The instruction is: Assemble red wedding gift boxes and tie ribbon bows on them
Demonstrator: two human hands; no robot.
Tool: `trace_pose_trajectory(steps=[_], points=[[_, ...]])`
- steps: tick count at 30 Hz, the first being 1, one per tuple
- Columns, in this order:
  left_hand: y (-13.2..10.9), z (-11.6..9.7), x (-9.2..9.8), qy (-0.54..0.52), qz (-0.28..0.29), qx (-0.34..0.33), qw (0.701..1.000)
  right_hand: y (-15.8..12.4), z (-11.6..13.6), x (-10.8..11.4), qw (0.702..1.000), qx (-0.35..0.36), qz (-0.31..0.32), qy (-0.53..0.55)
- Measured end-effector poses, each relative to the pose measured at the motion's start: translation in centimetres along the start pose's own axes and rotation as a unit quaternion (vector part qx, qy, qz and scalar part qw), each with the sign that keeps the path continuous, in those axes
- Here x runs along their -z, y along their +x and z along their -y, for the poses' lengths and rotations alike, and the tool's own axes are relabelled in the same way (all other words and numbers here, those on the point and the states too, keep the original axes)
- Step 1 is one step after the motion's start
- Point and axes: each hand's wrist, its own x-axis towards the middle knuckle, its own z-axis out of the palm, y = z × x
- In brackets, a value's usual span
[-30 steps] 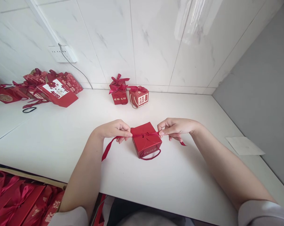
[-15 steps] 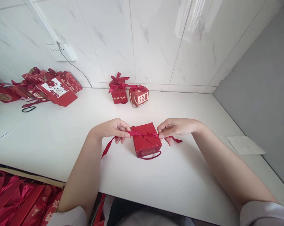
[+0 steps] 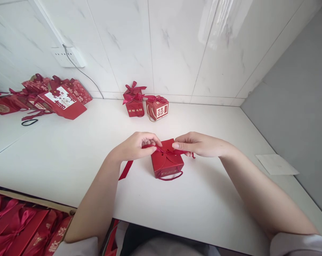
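Observation:
A small red gift box (image 3: 166,163) with a cord handle stands on the white table (image 3: 70,153) in front of me. A red ribbon (image 3: 125,170) runs across its top. My left hand (image 3: 135,146) pinches the ribbon at the box's left top edge, and the loose end trails down to the left. My right hand (image 3: 195,144) pinches the other ribbon end over the box's right top. Both hands are closed on the ribbon and nearly meet above the box.
Two finished red boxes with bows (image 3: 134,103) (image 3: 157,107) stand at the back by the marble wall. A pile of flat red boxes (image 3: 57,99) and a black band (image 3: 29,122) lie far left. More red boxes with ribbons (image 3: 19,227) fill a carton below the table edge. White paper (image 3: 277,164) lies right.
Both hands have moved inward along the ribbon, from the box's sides to above its top. The free ribbon ends have shortened and pulled closer to the box.

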Motion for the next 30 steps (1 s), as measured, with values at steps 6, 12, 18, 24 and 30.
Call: trace_pose_trajectory(steps=[6,12,18,24,30], points=[[0.0,-0.5,-0.9,0.034,-0.022,-0.002,0.999,0.4,0.4,-1.8,0.992,0.000,-0.093,-0.090],[0.1,-0.5,-0.9,0.056,-0.027,-0.005,0.998,0.7,0.1,-1.6,0.995,-0.015,-0.076,-0.068],[0.3,-0.8,-1.2,0.083,-0.016,-0.018,0.996,0.9,0.2,-1.6,0.996,-0.004,-0.070,-0.054],[0.4,-1.1,-1.7,0.121,-0.033,-0.024,0.992,0.9,0.2,-1.5,0.994,-0.044,-0.071,-0.064],[0.5,-1.0,-2.0,0.114,-0.053,-0.027,0.992,1.0,0.1,-1.3,0.997,-0.020,-0.049,-0.056]])
